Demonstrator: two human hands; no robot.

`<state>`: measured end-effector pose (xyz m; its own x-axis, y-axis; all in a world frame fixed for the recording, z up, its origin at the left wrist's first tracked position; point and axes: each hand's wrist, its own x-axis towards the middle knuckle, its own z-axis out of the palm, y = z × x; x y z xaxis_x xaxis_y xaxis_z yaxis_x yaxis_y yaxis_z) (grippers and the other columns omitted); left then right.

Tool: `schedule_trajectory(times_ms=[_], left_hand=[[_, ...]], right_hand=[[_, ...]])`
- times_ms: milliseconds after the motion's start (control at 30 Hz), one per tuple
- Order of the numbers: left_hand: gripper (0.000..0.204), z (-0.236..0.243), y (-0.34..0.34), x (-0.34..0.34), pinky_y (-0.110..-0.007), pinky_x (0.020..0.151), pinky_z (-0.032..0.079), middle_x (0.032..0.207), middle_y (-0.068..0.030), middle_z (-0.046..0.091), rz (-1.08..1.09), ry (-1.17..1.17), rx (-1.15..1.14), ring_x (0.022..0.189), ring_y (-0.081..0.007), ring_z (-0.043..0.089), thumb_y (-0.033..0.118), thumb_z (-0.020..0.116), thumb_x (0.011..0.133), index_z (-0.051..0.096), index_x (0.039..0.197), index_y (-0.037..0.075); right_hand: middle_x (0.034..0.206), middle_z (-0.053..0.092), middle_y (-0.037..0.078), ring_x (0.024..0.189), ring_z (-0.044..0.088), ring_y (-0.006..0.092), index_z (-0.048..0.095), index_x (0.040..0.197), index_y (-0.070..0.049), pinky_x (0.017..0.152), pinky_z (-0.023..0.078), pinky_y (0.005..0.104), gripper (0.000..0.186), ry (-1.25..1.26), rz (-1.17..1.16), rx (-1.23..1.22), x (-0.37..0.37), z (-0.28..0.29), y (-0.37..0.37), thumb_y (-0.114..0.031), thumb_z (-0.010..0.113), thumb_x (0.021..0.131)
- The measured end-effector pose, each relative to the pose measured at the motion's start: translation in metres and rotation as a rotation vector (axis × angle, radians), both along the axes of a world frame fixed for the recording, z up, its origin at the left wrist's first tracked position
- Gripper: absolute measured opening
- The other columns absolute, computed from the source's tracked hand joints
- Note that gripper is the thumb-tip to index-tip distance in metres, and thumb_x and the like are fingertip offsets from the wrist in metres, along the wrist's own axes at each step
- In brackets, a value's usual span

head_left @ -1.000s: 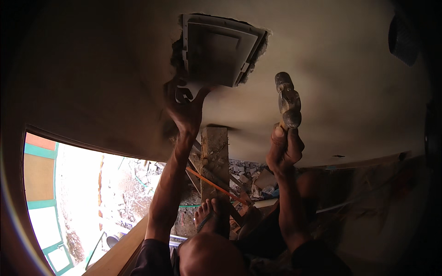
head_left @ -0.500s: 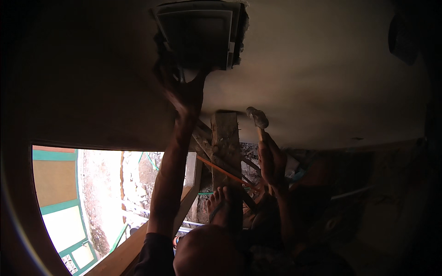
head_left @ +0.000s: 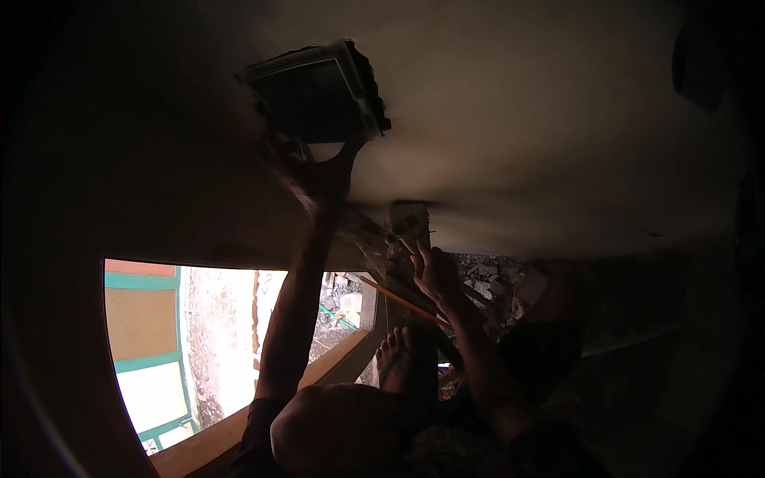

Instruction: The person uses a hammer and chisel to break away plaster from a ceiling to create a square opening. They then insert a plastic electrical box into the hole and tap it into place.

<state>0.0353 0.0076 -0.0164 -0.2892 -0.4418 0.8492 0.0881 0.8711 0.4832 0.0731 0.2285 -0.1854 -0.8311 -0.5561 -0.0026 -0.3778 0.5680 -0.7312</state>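
Note:
A dark rectangular box with a pale rim [head_left: 347, 78] sits in a rough-edged hole in the wall, slightly tilted. My left hand [head_left: 323, 179] is raised to its lower edge, thumb at the right corner and fingers spread toward the left, holding it; the fingertips are lost in shadow. Lower and to the right, my right hand [head_left: 438, 275] is closed round the handle of a hammer [head_left: 410, 245]. The hammer's head is hard to make out against the end of a rough wooden plank [head_left: 410, 217] that reaches up to the wall.
My bare foot [head_left: 392, 350] rests on the plank. At left, a wooden frame [head_left: 211, 434] borders a bright opening. Rubble [head_left: 490, 279] lies below on the right, and an orange rod [head_left: 406, 303] slants past the plank. A dark round object [head_left: 697, 68] is at the upper right.
The view has shifted, so the box appears lower and further left. My right hand has swung the hammer from beside the plank to in front of it. The left hand stays at the box.

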Motion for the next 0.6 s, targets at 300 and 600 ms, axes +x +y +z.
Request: schedule_trajectory(times_ms=[300,600], left_hand=[[0.092,-0.004,0.008,-0.016,-0.037,0.091,0.046,0.121,-0.0098,0.049,-0.009,0.041,0.158,0.116,-0.0243,0.047,0.017,0.095,0.057,0.045,0.133,0.004],[0.044,0.02,-0.019,0.059,-0.033,0.075,0.041,0.1,-0.0048,0.049,0.107,-0.472,0.173,0.094,-0.0157,0.044,0.017,0.08,0.077,0.061,0.114,0.002]], right_hand=[[0.087,0.065,0.024,0.079,0.064,0.0429,0.056,0.124,-0.007,0.07,0.052,0.0496,0.037,0.094,-0.046,-0.119,0.006,-0.04,-0.006,-0.021,0.061,0.091],[0.105,0.064,0.026,0.092,0.064,0.0425,0.058,0.124,-0.003,0.079,0.053,0.0478,0.038,-0.008,-0.122,-0.222,0.029,-0.055,-0.006,-0.023,0.062,0.092]])
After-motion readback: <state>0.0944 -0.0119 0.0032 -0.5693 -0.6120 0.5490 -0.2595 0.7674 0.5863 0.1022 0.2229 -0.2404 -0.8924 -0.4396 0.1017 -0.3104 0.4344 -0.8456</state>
